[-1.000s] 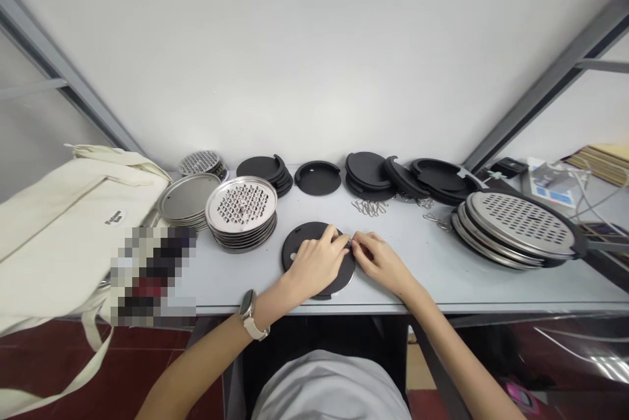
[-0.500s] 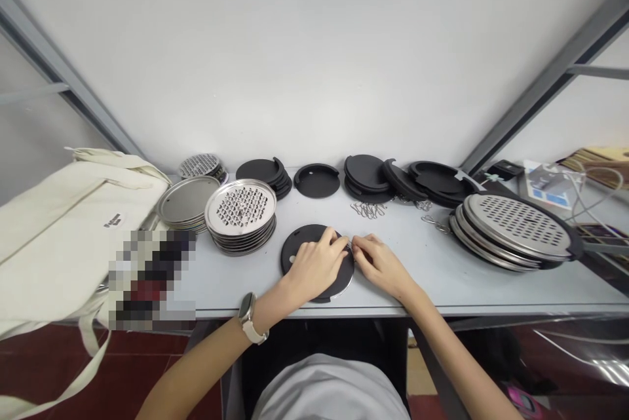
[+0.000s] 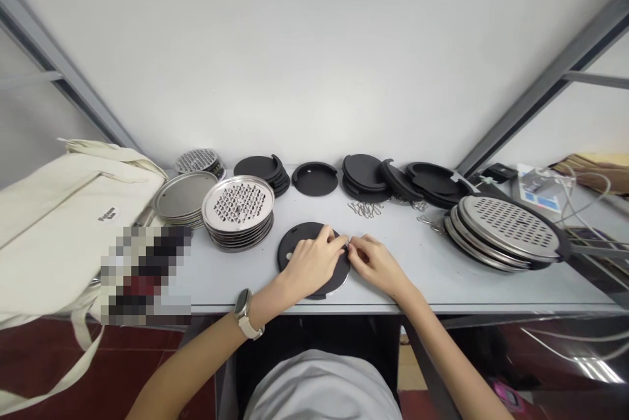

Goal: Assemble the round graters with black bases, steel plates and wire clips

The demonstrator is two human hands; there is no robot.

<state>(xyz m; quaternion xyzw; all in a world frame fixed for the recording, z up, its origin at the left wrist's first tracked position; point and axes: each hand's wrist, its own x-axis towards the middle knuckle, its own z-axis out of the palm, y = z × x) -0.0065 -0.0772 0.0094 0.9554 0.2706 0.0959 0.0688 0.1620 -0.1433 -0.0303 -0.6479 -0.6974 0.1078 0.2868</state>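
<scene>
A black round plate (image 3: 301, 246) lies near the front edge of the table, with a shiny metal rim (image 3: 339, 287) showing at its lower right. My left hand (image 3: 314, 263) rests over it, fingers bent and closed at its right edge. Right beside those fingertips, my right hand (image 3: 377, 268) is closed in a pinch at the same edge. A tiny glint shows between the two hands, too small and covered to make out. Just behind lie several bent wire clips (image 3: 366, 210) in a loose heap.
Stacked round metal graters (image 3: 238, 204) and plain metal discs (image 3: 183, 196) stand at left, beside a cream bag (image 3: 63, 223). Along the wall are black round holders (image 3: 314, 179) and a stack of them (image 3: 363, 173). Holders with graters fitted (image 3: 515, 227) are piled at right.
The whole view has shifted slightly. Both hands stay at the right edge of the black plate, with hardly any change in their grip.
</scene>
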